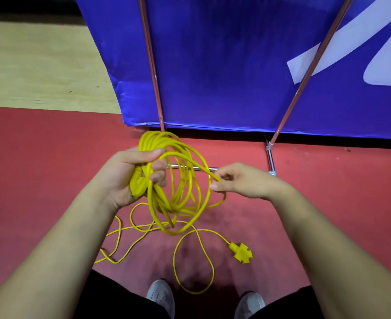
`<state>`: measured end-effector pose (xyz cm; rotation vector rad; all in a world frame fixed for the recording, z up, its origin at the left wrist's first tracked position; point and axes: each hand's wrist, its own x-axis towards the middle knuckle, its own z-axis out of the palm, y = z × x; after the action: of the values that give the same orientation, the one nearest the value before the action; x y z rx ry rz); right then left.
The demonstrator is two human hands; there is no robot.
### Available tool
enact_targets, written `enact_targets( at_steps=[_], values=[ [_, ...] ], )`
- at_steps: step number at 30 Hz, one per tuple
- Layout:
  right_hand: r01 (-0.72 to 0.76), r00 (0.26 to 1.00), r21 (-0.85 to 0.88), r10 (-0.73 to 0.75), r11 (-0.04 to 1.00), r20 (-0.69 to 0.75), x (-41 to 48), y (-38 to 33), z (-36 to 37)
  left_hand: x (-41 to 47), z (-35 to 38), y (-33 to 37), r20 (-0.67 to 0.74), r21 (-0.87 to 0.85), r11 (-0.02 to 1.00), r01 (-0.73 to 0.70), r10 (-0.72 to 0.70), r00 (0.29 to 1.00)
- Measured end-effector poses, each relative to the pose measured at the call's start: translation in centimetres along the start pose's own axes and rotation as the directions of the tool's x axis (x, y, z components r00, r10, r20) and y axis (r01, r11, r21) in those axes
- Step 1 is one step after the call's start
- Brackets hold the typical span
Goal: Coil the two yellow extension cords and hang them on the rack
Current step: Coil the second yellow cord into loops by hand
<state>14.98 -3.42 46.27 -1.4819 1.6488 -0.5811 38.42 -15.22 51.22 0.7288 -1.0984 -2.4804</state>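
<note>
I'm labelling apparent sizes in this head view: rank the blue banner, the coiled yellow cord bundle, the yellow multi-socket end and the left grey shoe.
1. blue banner
2. coiled yellow cord bundle
3. left grey shoe, only partly in frame
4. yellow multi-socket end, slightly smaller

The blue banner (pixel 224 65) runs off the top and right edges, so its white lettering (pixel 351 54) cannot be read. Both slanted poles (pixel 152 65) leave the frame at the top. The metal bar (pixel 178 166) on the floor vanishes behind the coil (pixel 178 199) and the right hand (pixel 242 180). Inside the left hand (pixel 130 171) a thicker yellow lump sits under the fingers: plug or bunched cord, I cannot tell. The strand (pixel 189 161) pinched by the right hand disappears under its curled fingers. The loose cord (pixel 196 256) on the floor slips behind the left forearm — whether it joins the coil is unclear. Both grey shoes (pixel 161 295) are cut by the bottom edge.
</note>
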Motion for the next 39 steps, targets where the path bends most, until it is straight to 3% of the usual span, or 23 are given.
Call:
enact_targets(
  at_steps=[1, 3, 5, 6, 9, 13, 18, 23, 27, 31, 35, 39],
  values=[
    [-0.041, 0.999, 0.023, 0.041, 0.999, -0.012, 0.0, 1.2, 0.0, -0.1, -0.3, 0.3, -0.009, 0.002, 1.0, -0.019, 0.019, 1.0],
    [-0.062, 0.988, 0.251, 0.095, 0.966, -0.122, 0.2, 2.5, -0.1, -0.3, -0.9, 0.7, -0.021, 0.082, 0.997, 0.003, -0.001, 1.0],
    [0.008, 0.954, 0.505, 0.144, 0.863, -0.263, 0.6, 2.4, -0.4, -0.5, -1.3, 0.6, -0.063, 0.201, 0.974, 0.102, -0.091, 0.994],
    [0.043, 0.93, 0.555, 0.169, 0.831, -0.326, 0.8, 2.0, -0.7, -0.6, -1.4, 0.3, -0.069, 0.223, 0.962, 0.156, -0.144, 0.987],
    [0.055, 0.912, 0.459, 0.142, 0.887, -0.385, 0.7, 1.2, -1.4, -0.7, -1.0, -0.3, 0.01, 0.187, 0.96, 0.209, -0.214, 0.977],
    [0.037, 0.958, 0.22, 0.027, 0.975, -0.285, 0.0, -1.1, -1.1, -0.3, -0.5, -0.3, 0.051, 0.125, 0.969, 0.213, -0.221, 0.974],
    [0.186, 0.975, 0.026, -0.181, 0.982, -0.132, -0.5, -5.9, -0.5, 0.1, 0.7, -1.7, -0.016, 0.257, 0.927, 0.275, -0.28, 0.96],
    [0.201, 0.968, -0.09, -0.212, 0.975, -0.135, -0.3, -7.3, 0.0, 0.3, 1.0, -2.0, -0.051, 0.311, 0.917, 0.249, -0.246, 0.968],
    [0.111, 0.978, -0.035, -0.116, 0.993, -0.176, -0.1, -4.8, -0.4, 0.5, 0.1, -2.2, 0.114, 0.259, 0.953, 0.159, -0.194, 0.974],
    [-0.001, 0.996, -0.021, -0.001, 1.0, -0.093, -0.4, -1.3, -0.7, 0.8, -0.1, -1.5, 0.091, 0.133, 0.987, 0.089, -0.102, 0.991],
    [0.039, 0.975, 0.357, 0.043, 0.933, -0.219, -0.6, 0.1, -1.1, 0.5, -0.2, -1.4, 0.039, 0.271, 0.945, 0.181, -0.198, 0.979],
    [0.102, 0.965, 0.199, -0.048, 0.975, -0.257, -0.3, -1.7, -0.6, 0.2, 0.7, -2.0, -0.03, 0.361, 0.907, 0.216, -0.221, 0.975]
  ],
)
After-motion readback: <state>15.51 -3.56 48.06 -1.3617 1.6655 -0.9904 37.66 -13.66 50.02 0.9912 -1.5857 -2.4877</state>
